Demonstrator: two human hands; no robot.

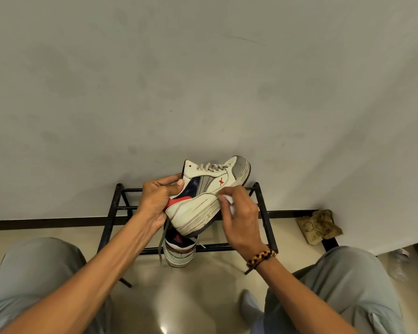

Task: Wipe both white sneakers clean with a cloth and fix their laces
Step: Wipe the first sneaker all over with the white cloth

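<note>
grey-white wall (203, 80): fills the upper part of the view, meeting a pale glossy floor (191, 285) at a dark skirting strip.
black metal rack (263, 213): open frame on the floor against the wall, between the person's knees in grey trousers.
held sneaker (210, 196): white leather, tipped on its side above the rack, grey toe cap up and to the right; red x-shaped logo on the side, with navy, grey and red panels. small print along the lower panel is too small to read.
second sneaker (180, 251): stands on the floor under the held one, heel towards the camera.
loose lace (161, 239): hangs from the held sneaker beside the second one.
left hand (157, 196): fingers curled round the heel collar, thumb on the side panel.
right hand (241, 218): fingers pinch a white cloth (228, 201) against the sneaker's side near the sole; braided wristband (261, 257) on the wrist.
crumpled rag (317, 226): olive, on the floor by the wall at right.
</note>
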